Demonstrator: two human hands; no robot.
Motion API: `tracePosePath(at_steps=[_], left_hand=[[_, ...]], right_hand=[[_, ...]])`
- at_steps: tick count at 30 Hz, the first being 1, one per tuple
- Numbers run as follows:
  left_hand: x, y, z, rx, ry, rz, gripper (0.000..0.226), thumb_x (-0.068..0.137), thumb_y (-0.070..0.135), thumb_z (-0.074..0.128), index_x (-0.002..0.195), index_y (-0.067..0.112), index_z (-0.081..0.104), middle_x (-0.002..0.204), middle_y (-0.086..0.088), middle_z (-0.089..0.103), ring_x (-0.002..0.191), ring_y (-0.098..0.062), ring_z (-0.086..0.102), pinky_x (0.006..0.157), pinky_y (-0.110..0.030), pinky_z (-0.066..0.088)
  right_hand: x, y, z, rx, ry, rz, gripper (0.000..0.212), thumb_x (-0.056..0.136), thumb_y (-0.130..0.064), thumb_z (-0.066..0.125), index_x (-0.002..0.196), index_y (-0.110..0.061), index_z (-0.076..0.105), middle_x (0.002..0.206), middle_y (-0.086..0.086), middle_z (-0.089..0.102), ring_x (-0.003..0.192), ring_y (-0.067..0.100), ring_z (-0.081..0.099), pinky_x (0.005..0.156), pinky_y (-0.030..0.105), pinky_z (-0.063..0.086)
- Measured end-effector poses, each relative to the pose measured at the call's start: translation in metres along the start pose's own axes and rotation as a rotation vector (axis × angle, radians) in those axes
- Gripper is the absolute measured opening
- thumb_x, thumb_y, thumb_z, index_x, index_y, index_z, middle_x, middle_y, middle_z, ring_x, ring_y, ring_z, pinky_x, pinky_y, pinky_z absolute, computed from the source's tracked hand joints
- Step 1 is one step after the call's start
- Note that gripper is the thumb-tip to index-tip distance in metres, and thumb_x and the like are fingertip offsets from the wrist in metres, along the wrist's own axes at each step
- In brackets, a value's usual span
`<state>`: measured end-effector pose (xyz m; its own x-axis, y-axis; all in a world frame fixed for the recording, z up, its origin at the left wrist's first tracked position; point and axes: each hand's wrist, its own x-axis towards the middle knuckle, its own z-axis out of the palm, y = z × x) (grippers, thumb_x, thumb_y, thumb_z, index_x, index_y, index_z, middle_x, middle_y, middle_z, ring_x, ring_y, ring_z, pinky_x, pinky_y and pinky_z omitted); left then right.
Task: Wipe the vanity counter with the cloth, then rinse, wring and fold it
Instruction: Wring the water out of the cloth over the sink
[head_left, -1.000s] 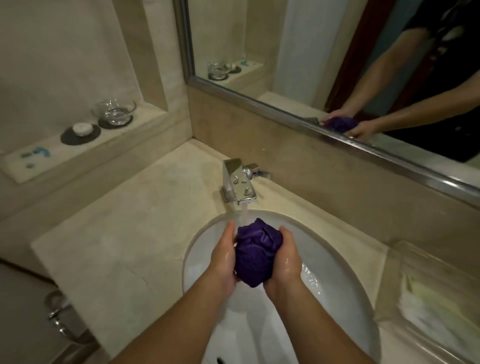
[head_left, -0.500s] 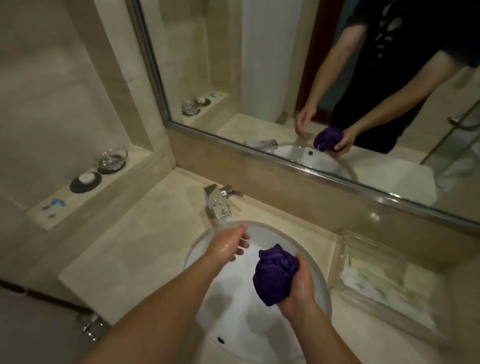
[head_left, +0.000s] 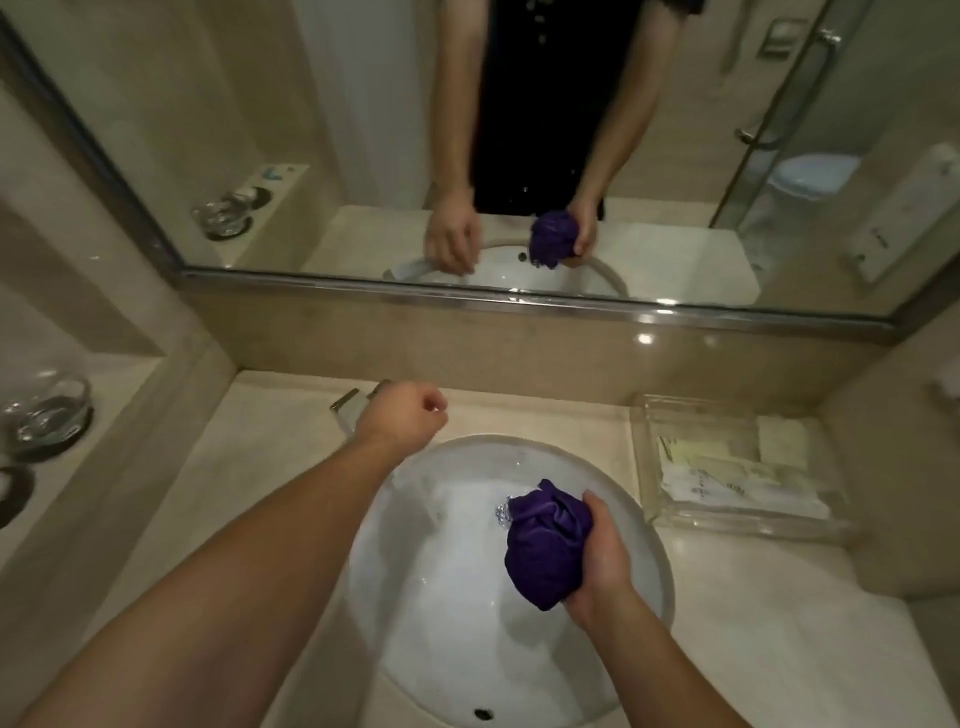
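Note:
The bunched purple cloth (head_left: 545, 545) hangs wet over the white sink basin (head_left: 441, 582), right of its middle. My right hand (head_left: 605, 558) grips the cloth from the right side. My left hand (head_left: 402, 415) is at the back rim of the sink, fingers curled down over the chrome faucet (head_left: 345, 404). Most of the faucet, including its lever, is hidden under that hand. I see no water stream from the spout. The beige vanity counter (head_left: 260, 467) surrounds the sink.
A clear tray (head_left: 727, 415) with packets sits on the counter right of the sink. On a ledge at the left stands a glass bowl (head_left: 47, 410). The mirror (head_left: 311, 130) runs along the back wall. A chrome drain (head_left: 501, 515) shows beside the cloth.
My left hand let go of the cloth and moved up onto the faucet. The water stream has stopped. My right hand carried the cloth to the right side of the basin.

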<state>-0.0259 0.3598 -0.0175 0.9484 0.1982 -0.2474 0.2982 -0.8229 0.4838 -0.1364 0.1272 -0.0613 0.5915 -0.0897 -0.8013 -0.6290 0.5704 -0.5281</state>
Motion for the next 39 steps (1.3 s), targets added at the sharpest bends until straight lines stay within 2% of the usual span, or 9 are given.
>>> tracePosePath(at_steps=[4,9,13,16,23,31,33,35,39], left_hand=[[0.044,-0.026,-0.010,0.236,-0.007,0.101,0.038,0.078,0.026,0.069,0.115,0.038,0.069,0.118,0.006,0.069,0.113,-0.022,0.058,0.096,-0.034,0.050],[0.082,-0.039,-0.007,0.290,-0.187,0.109,0.055,0.076,0.039,0.075,0.129,0.039,0.061,0.130,0.014,0.063,0.125,-0.018,0.053,0.103,-0.030,0.043],[0.085,-0.041,-0.001,0.407,-0.194,0.174,0.032,0.080,0.059,0.061,0.100,0.035,0.068,0.109,0.008,0.069,0.097,-0.020,0.060,0.083,-0.029,0.044],[0.079,-0.042,-0.005,0.380,-0.195,0.186,0.054,0.085,0.077,0.040,0.089,0.029,0.066,0.086,0.007,0.065,0.088,-0.022,0.058,0.080,-0.032,0.041],[0.067,-0.041,-0.014,0.390,-0.154,0.238,0.080,0.091,0.078,0.014,0.093,0.027,0.075,0.104,-0.005,0.072,0.109,-0.028,0.061,0.099,-0.041,0.040],[0.062,-0.045,-0.016,0.366,-0.118,0.304,0.079,0.089,0.079,0.018,0.091,0.026,0.076,0.104,-0.005,0.072,0.107,-0.030,0.061,0.091,-0.039,0.043],[0.046,-0.037,-0.016,0.233,-0.048,0.407,0.076,0.084,0.080,0.021,0.109,0.030,0.074,0.119,0.002,0.070,0.116,-0.026,0.057,0.099,-0.040,0.041],[0.016,-0.025,-0.012,-0.073,-0.058,0.467,0.072,0.080,0.080,0.030,0.119,0.033,0.069,0.128,0.005,0.066,0.123,-0.020,0.055,0.106,-0.043,0.040],[-0.058,0.018,-0.002,-0.720,-0.456,0.407,0.051,0.082,0.069,0.060,0.127,0.045,0.058,0.136,0.008,0.059,0.122,-0.004,0.056,0.107,-0.031,0.045]], right_hand=[[-0.007,0.034,0.002,0.084,0.102,-0.011,0.039,0.094,-0.044,0.060,0.100,-0.009,0.078,0.091,0.014,0.076,0.086,0.035,0.070,0.093,0.050,0.054],[0.003,0.059,0.008,0.147,0.171,-0.024,0.043,0.092,-0.044,0.062,0.106,-0.007,0.076,0.096,0.016,0.075,0.086,0.035,0.070,0.095,0.052,0.053],[0.009,0.064,0.015,0.170,0.199,-0.041,0.042,0.091,-0.044,0.063,0.107,-0.007,0.076,0.097,0.015,0.074,0.088,0.034,0.069,0.095,0.050,0.053],[0.005,0.067,0.024,0.160,0.202,-0.048,0.037,0.092,-0.042,0.063,0.101,-0.008,0.076,0.090,0.012,0.076,0.082,0.033,0.070,0.091,0.048,0.054],[-0.002,0.073,0.041,0.152,0.156,-0.046,0.040,0.094,-0.043,0.061,0.102,-0.008,0.078,0.100,0.016,0.077,0.090,0.036,0.071,0.100,0.053,0.052],[-0.025,0.055,0.048,0.150,0.135,-0.067,0.044,0.094,-0.046,0.059,0.104,-0.008,0.079,0.105,0.018,0.076,0.091,0.035,0.072,0.097,0.051,0.054],[-0.032,0.045,0.049,0.187,0.088,-0.068,0.048,0.094,-0.052,0.057,0.101,-0.012,0.081,0.107,0.016,0.076,0.093,0.034,0.072,0.090,0.045,0.057],[-0.042,0.031,0.049,0.222,0.005,-0.052,0.056,0.092,-0.061,0.053,0.106,-0.014,0.080,0.113,0.015,0.075,0.104,0.033,0.071,0.092,0.044,0.056],[-0.065,0.001,0.062,0.252,-0.115,-0.053,0.064,0.089,-0.068,0.053,0.113,-0.014,0.077,0.119,0.015,0.073,0.115,0.034,0.067,0.105,0.052,0.048]])
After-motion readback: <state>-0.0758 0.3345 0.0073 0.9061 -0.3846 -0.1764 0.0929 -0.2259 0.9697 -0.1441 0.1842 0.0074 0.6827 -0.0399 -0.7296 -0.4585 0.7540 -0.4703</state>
